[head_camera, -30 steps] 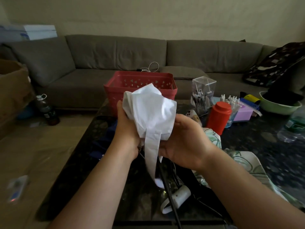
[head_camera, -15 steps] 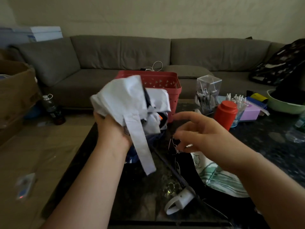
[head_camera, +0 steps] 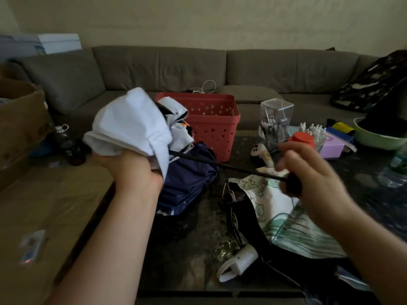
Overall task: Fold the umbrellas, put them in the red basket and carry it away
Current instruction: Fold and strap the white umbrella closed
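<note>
Two forearms enter from the lower edge of the view. Both are bare from the frame edge to the wrist; no sleeve, cuff or glove covers them. The left hand (head_camera: 130, 166) carries no ring, watch or band on its visible side. The right hand (head_camera: 312, 172) is motion-blurred; its fingers show as soft outlines, and fine detail cannot be resolved.

Dim, soft indoor light is filling the room, with no hard shadows or glare. The white umbrella cloth (head_camera: 132, 126) above the left hand's fingers is showing as the brightest patch. The right hand (head_camera: 308, 172) is smearing with motion blur, fingers indistinct. Straight lines are bending toward the frame edges, and the corners are looking soft and darker.
</note>
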Available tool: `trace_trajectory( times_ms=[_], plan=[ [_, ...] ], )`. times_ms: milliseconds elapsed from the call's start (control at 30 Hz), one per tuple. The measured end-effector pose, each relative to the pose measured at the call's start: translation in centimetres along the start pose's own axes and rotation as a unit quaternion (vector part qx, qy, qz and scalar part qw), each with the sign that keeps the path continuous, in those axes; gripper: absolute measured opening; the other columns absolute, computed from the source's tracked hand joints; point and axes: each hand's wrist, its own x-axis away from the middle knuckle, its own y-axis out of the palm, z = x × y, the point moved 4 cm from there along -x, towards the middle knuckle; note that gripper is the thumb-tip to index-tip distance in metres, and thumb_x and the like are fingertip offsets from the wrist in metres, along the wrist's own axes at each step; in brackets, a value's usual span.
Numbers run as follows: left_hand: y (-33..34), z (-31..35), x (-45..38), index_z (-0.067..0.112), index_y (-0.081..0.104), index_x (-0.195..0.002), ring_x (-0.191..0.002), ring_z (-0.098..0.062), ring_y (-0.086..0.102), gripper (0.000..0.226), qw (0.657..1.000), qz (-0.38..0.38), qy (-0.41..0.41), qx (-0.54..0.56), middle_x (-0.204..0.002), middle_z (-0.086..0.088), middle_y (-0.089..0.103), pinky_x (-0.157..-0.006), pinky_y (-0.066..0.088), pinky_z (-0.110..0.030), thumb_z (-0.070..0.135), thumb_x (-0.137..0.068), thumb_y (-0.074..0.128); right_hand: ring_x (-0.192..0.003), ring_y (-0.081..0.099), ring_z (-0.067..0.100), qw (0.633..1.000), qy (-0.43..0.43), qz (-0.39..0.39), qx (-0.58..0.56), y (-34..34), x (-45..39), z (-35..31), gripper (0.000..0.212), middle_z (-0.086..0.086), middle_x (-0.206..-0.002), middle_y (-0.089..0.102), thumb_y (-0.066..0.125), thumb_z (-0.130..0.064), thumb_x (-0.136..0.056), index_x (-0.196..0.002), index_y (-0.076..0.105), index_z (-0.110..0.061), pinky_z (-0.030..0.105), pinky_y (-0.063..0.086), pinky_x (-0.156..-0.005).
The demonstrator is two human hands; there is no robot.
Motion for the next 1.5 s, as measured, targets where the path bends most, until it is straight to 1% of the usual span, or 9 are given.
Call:
trace_trajectory(
  times_ms=[167,400,633,767,900,1000,1267,1400,1500],
  plan=[
    [3.9,-2.6,6.7,0.064,0.01,-0.155,-0.132,-0.027,0.061,0.08,0.978,0.039,0.05,-0.197,-0.158,0.008,0.047,-0.1,0.053,-0.06,0.063,-0.091,0.059,-0.093,0.066,0.016,0.994,-0.017,0.1,-0.025,3.6,0.6,2.3,0.042,0.004,-0.125,0.06,0.044,-0.05,-0.103,-0.145,0.042,-0.045,0.039,0.055,-0.087],
    [3.7,-4.9,7.3,0.061,-0.002,-0.159,-0.13,-0.009,0.051,0.092,0.933,0.018,0.116,-0.34,-0.14,0.025,0.041,-0.115,0.045,-0.055,0.036,-0.103,0.067,-0.104,0.062,0.017,0.991,-0.006,0.129,-0.035,4.1,-0.2,2.6,0.044,-0.004,-0.123,0.057,0.047,-0.044,-0.105,-0.148,0.039,-0.044,0.052,0.052,-0.103],
    [4.6,-5.1,8.1,0.058,0.005,-0.161,-0.115,0.002,0.055,0.104,0.882,-0.065,0.151,-0.441,-0.125,0.031,0.045,-0.101,0.05,-0.033,0.034,-0.094,0.08,-0.127,0.049,0.015,0.895,-0.322,-0.032,0.307,4.0,0.5,-2.3,0.049,-0.004,-0.142,0.045,0.072,-0.043,-0.09,-0.138,0.063,-0.04,0.028,0.045,-0.101],
    [5.4,-5.8,8.6,0.06,0.003,-0.16,-0.08,0.015,0.057,0.108,0.841,-0.131,0.102,-0.515,-0.107,0.037,0.045,-0.069,0.048,-0.015,0.038,-0.091,0.083,-0.144,0.026,-0.004,0.911,-0.164,-0.158,0.343,4.9,-0.3,-0.3,0.105,-0.021,-0.157,0.031,0.078,-0.066,-0.078,-0.162,0.019,-0.047,0.012,0.027,-0.111],
    [5.5,-6.4,8.7,0.063,0.008,-0.159,-0.132,0.002,0.052,0.11,0.823,-0.215,0.08,-0.519,-0.158,0.03,0.033,-0.1,0.051,-0.024,0.036,-0.087,0.086,-0.105,0.072,0.014,0.985,-0.044,-0.132,0.104,3.8,-1.9,0.6,0.043,-0.008,-0.113,0.077,0.069,-0.015,-0.097,-0.131,0.067,-0.041,0.036,0.059,-0.088],
    [5.1,-5.7,8.2,0.066,0.019,-0.155,-0.146,-0.003,0.044,0.102,0.825,-0.246,0.051,-0.506,-0.164,0.025,0.037,-0.119,0.043,-0.041,0.04,-0.084,0.088,-0.09,0.068,0.036,0.982,0.107,-0.124,-0.091,1.1,-3.5,2.0,0.043,0.017,-0.109,0.074,0.049,0.004,-0.096,-0.117,0.079,-0.019,0.049,0.054,-0.08],
    [4.1,-4.2,8.3,0.032,0.051,-0.151,-0.113,-0.023,0.075,0.069,0.811,-0.351,-0.118,-0.452,-0.128,0.0,0.076,-0.082,0.063,-0.032,0.012,-0.089,0.071,-0.051,0.061,0.016,0.951,0.179,-0.173,-0.184,-3.2,-4.5,2.3,0.025,0.017,-0.086,0.068,0.057,0.002,-0.089,-0.101,0.076,-0.009,0.018,0.05,-0.043],
    [3.9,-3.6,8.5,0.034,0.056,-0.142,-0.105,-0.024,0.077,0.06,0.834,-0.349,-0.138,-0.405,-0.122,-0.002,0.078,-0.075,0.063,-0.031,0.012,-0.087,0.066,-0.052,0.059,0.012,0.926,0.216,-0.207,-0.231,-3.4,-4.5,3.0,0.038,0.01,-0.087,0.067,0.07,0.001,-0.084,-0.121,0.07,-0.007,0.018,0.05,-0.048],
    [3.9,-3.8,8.7,0.034,0.059,-0.141,-0.104,-0.026,0.077,0.06,0.854,-0.329,-0.145,-0.377,-0.123,-0.006,0.077,-0.074,0.064,-0.034,0.016,-0.085,0.072,-0.073,0.073,0.024,0.969,0.198,-0.139,-0.044,-3.7,-4.5,3.7,0.022,0.011,-0.099,0.073,0.066,-0.008,-0.096,-0.116,0.072,-0.013,0.034,0.057,-0.067]
  ],
)
